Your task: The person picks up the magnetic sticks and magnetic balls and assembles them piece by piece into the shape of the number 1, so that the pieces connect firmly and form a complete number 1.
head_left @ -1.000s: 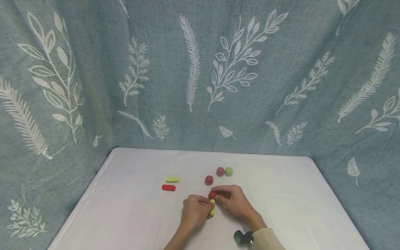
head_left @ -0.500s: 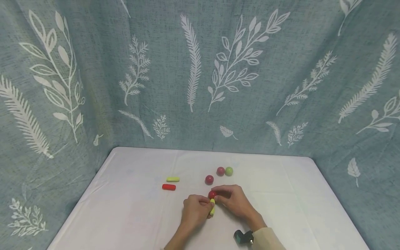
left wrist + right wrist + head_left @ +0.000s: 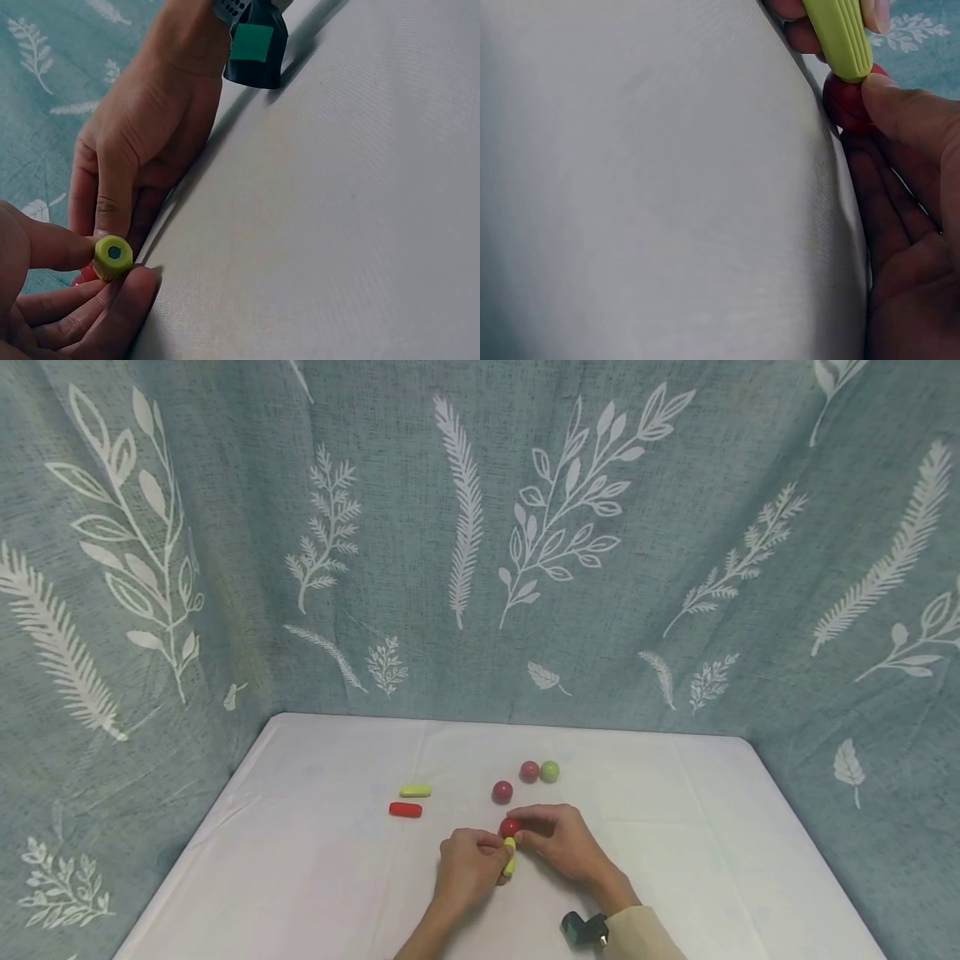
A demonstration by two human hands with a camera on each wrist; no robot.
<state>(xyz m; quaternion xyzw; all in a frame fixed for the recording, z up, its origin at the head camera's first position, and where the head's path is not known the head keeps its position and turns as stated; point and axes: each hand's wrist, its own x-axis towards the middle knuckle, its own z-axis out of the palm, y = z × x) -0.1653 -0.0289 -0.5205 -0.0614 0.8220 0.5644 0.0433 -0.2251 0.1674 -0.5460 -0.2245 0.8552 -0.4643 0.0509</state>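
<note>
Left hand [image 3: 468,867] grip: pinching ribbed yellow-green stick [image 3: 510,860], over the desk [image 3: 315,860]. Right hand [image 3: 562,845] grip: pinching red ball [image 3: 509,827] at stick's far end. Nearest clutter: loose dark-red ball [image 3: 502,792] just beyond; pinkish ball [image 3: 529,771] and green ball [image 3: 550,771] behind. Spare yellow-green stick [image 3: 415,791], red stick [image 3: 406,810] off left, clear of both hands.

Blue-green fabric [image 3: 397,510] is hanging from nine o'clock via twelve to three, white leaf sprigs [image 3: 468,518] climbing it, a white counter [image 3: 300,877] spreading at six!

Nearest ball [image 3: 510,827] behind nearest rod [image 3: 511,857]
</note>
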